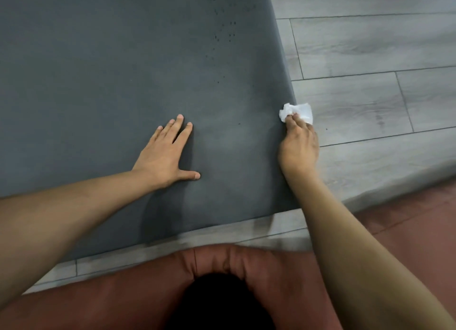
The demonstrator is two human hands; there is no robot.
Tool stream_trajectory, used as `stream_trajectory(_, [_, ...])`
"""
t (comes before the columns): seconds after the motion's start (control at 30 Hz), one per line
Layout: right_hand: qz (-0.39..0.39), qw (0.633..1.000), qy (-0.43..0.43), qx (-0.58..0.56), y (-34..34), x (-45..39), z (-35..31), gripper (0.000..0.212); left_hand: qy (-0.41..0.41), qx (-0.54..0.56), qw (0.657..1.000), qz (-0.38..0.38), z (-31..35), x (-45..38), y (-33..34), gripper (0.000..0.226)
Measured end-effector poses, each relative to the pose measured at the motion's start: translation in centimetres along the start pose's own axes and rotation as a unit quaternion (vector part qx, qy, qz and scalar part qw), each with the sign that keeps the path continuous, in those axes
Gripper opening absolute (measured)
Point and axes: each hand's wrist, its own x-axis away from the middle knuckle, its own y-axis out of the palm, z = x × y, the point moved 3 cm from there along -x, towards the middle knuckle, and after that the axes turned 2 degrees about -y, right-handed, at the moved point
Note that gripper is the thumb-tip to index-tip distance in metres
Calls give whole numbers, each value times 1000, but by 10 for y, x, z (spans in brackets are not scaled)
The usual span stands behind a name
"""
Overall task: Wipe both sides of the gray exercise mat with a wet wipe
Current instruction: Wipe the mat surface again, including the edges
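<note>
While the gray exercise mat [111, 70] lies flat on the wood-plank floor [370, 58], its right edge is being worked. Item: left hand [165, 154], fingers spread wide, palm pressed on the mat near its near end; nothing is held. Item: right hand [299, 147], fingers pinched closed on the crumpled white wet wipe [297, 111], which sits across the mat's right edge, partly over the floor. The stroke is judged best made along the edge with the wipe pressed flat, the mat being pinned so that it cannot creep. Mat: dark gray, matte, smooth; small dark specks are scattered toward the far right; a paler smeared patch is seen between the hands. The underside is not shown.
</note>
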Motion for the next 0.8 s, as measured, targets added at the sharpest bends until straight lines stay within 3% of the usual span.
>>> stream_trajectory(0.1, [10, 998, -36, -56, 17, 35, -48, 52, -1, -3, 1000, -5, 3, 1, -2, 132])
stream_trajectory(0.23, [-82, 970, -189, -127, 36, 103, -132, 54, -1, 2, 1000, -13, 4, 2, -5, 130])
stream_trajectory(0.3, [-102, 961, -226, -123, 32, 108, -138, 53, 2, 7, 1000, -15, 5, 2, -6, 129])
stream_trajectory(0.37, [-69, 972, -208, -79, 23, 90, -107, 51, -1, -7, 1000, -12, 5, 4, -5, 130])
stream_trajectory(0.43, [-31, 990, -132, -30, 10, 60, -54, 49, -2, -16, 1000, -7, 5, 3, -4, 129])
stream_trajectory(0.53, [-49, 998, -45, 16, 0, 38, 7, 48, 0, -20, 1000, -14, 5, 3, -3, 128])
stream_trajectory(0.67, [-9, 999, 16, -43, 15, 55, -23, 50, 16, -31, 999, 0, 7, 7, -3, 119])
stream_trajectory(0.73, [-5, 996, -30, -84, 25, 82, -63, 47, 44, -52, 998, 16, 10, 12, 0, 105])
stream_trajectory(0.8, [-35, 984, -134, -112, 32, 116, -109, 46, 66, -58, 996, 34, 11, 20, 4, 92])
